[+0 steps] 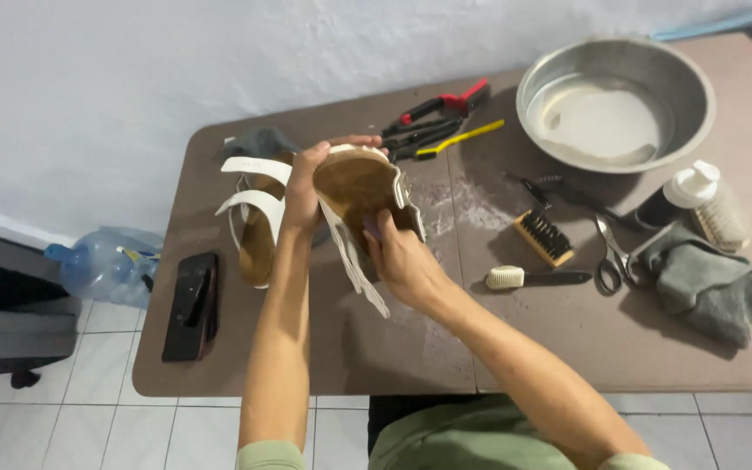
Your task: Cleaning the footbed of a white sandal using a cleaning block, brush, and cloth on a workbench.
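Note:
A white-strapped sandal [354, 187] with a tan cork footbed is held up over the brown table [376, 348], tilted toward me. My left hand [304, 187] grips its far left edge. My right hand [400, 257] clasps its lower right side, fingers curled over the footbed by the loose straps. A matching second sandal [256, 218] lies flat on the table just left of my left hand.
A metal basin [617, 100] holding water sits at the back right. Brushes [543, 237], scissors [611, 252], a grey cloth [711, 283] and a white-capped bottle [685, 193] lie at the right. A black brush [191, 305] rests near the left edge. A water jug [102, 265] stands on the tiled floor.

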